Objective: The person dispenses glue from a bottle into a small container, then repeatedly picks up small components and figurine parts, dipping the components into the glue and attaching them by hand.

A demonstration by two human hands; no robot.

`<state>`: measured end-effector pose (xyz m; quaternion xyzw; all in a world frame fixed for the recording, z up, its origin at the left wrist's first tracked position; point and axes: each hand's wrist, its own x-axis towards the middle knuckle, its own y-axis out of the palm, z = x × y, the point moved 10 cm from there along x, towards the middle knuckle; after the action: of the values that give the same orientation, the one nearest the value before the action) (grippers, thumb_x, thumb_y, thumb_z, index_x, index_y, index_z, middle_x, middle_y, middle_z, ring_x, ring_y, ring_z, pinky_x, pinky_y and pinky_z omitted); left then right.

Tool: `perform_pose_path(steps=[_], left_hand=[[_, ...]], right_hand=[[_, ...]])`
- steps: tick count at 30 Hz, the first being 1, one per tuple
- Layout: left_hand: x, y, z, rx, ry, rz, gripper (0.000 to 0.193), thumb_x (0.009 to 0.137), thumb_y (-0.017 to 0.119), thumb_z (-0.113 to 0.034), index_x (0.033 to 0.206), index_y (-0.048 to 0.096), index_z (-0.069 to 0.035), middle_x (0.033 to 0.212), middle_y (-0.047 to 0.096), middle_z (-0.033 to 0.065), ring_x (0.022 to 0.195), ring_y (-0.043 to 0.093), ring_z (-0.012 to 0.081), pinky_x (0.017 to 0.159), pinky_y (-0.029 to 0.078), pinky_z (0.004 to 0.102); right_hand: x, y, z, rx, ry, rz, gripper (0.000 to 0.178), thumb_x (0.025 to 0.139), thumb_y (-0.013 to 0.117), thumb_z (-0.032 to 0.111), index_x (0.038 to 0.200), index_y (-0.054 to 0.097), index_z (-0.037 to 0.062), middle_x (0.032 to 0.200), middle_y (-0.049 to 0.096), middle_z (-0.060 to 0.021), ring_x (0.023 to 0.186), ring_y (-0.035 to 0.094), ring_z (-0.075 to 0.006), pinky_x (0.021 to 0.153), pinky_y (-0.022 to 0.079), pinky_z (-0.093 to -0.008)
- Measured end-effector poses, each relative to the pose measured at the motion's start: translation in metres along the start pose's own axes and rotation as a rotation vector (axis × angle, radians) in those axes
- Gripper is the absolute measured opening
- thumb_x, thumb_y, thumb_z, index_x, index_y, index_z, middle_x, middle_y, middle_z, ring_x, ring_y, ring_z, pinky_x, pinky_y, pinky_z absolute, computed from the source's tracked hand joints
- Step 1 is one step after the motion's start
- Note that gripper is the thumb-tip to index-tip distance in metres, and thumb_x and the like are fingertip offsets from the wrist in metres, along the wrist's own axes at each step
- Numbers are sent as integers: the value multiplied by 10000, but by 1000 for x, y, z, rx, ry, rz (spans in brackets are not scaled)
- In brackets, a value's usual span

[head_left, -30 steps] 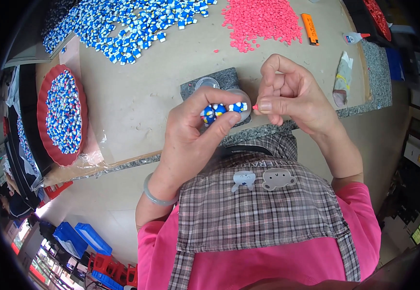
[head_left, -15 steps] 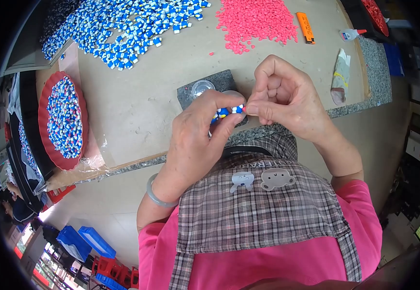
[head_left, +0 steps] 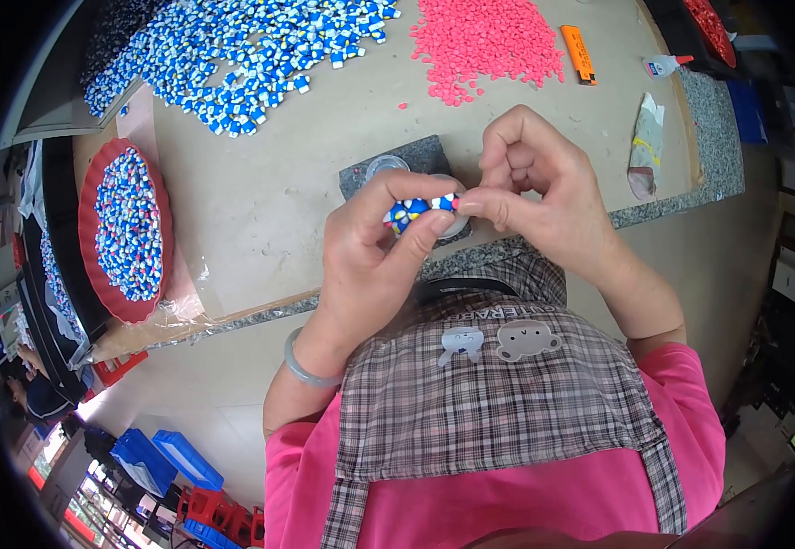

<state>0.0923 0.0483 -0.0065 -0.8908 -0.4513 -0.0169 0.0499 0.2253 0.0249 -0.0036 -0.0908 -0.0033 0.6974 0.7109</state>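
Note:
My left hand [head_left: 375, 233] is closed around several small blue-and-white pieces [head_left: 408, 212] with bits of yellow, held in a row between thumb and fingers. At the right end of that row sits a tiny pinkish-red piece [head_left: 455, 203]. My right hand [head_left: 535, 192] pinches at this piece with thumb and forefinger, its other fingers curled. Just beyond the hands lies a dark stone block [head_left: 416, 154], bearing a small round clear dish [head_left: 386, 166]. A second round clear item [head_left: 457, 226] is partly hidden behind my fingers.
Blue-and-white pieces [head_left: 242, 69] lie heaped at the far left of the table, beside a pile of pink pieces [head_left: 489, 46]. A red scalloped bowl [head_left: 167, 229] of finished-looking pieces stands left. Farther right are an orange box cutter [head_left: 579, 55], a glue bottle [head_left: 663, 65] and a wrapped item [head_left: 644, 151].
My left fingers have shifted, so more of the blue-and-white pieces show. My right thumb now presses against the pinkish-red piece at the row's end. The view has moved slightly.

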Motion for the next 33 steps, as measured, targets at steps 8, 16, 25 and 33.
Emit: perform_pose_path(steps=[8,16,25,33], left_hand=[[-4,5,17,-516,-228,53,177,909,612,-45,1077,602,10,1018,630,57,912,621,119,791,516,243],[-7,-15,25,-667,-236,-25,178,874,653,-58,1027,587,5,973,624,75,896,627,126,785,514,245],[-8,-67,42,-705,-205,-287,257,885,619,-138,1086,556,10,907,576,93,664,413,75,527,304,186],[1,-87,53,-1347,-245,-247,213,972,481,-202,951,543,0,844,485,80,683,414,115,541,359,218]], right_hand=[[1,6,-16,302,177,127,204,839,672,70,915,482,62,686,600,-21,552,550,-63,480,418,-180],[13,-65,-24,-247,-47,-181,78,858,645,67,871,588,15,770,623,-27,622,545,-82,579,451,-226],[42,-59,-20,-805,-334,-277,94,809,649,53,901,638,32,900,639,-95,808,643,-265,704,507,-379],[52,-44,-11,-928,-493,-176,94,809,657,84,894,634,53,795,589,-80,717,621,-270,643,502,-389]])
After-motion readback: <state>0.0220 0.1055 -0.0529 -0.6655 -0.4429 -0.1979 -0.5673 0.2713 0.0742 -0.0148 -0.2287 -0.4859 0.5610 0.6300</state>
